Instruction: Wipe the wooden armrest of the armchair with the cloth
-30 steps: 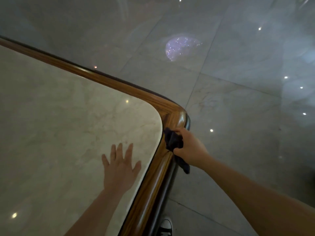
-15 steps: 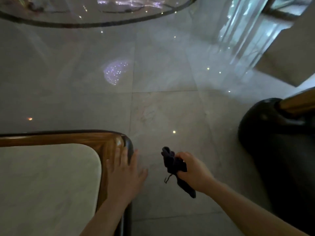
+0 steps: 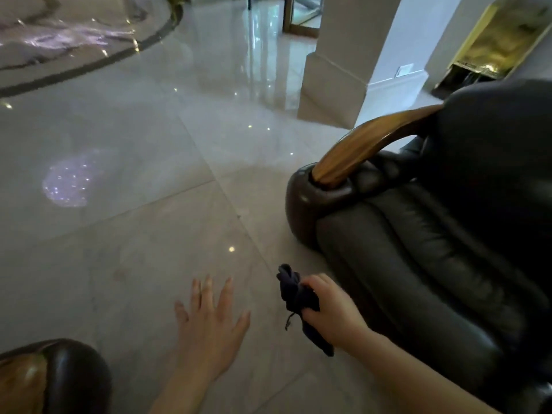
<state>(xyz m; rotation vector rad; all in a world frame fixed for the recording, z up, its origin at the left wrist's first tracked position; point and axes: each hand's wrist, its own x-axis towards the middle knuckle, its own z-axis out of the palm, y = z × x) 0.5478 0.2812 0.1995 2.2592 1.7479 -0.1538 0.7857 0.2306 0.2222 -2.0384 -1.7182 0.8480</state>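
A dark leather armchair [image 3: 433,249] fills the right side. Its curved wooden armrest [image 3: 358,144] rises from the padded front end toward the chair's back. My right hand [image 3: 334,312] is shut on a crumpled dark cloth [image 3: 294,294], held in the air low in the view, left of the chair's side and well below the armrest. My left hand [image 3: 209,327] hovers over the floor with fingers spread and nothing in it.
Polished marble floor [image 3: 134,234] spreads to the left and ahead. A wood-edged table corner [image 3: 53,377] shows at the bottom left. A white pillar [image 3: 352,61] stands behind the chair, and a gold-framed panel [image 3: 495,40] at the top right.
The view has swung right, away from the marble-topped table, to the armchair. My right hand lifted the cloth off the table's wooden edge, and my left hand came off the tabletop.
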